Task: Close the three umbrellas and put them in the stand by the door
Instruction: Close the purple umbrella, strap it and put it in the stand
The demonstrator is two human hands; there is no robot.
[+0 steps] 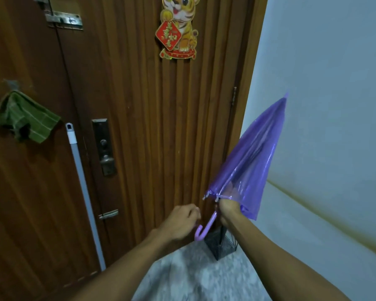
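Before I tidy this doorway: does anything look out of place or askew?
Only a green cloth hanging bunched and lopsided from a hook on the door. The purple umbrella, folded, points tip up.

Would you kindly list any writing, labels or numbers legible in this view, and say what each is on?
Red diamond plaque held by the tiger decoration on the door: gold characters, too blurred to read.
Purple umbrella, lock plate, mop handle, green cloth: no text visible.
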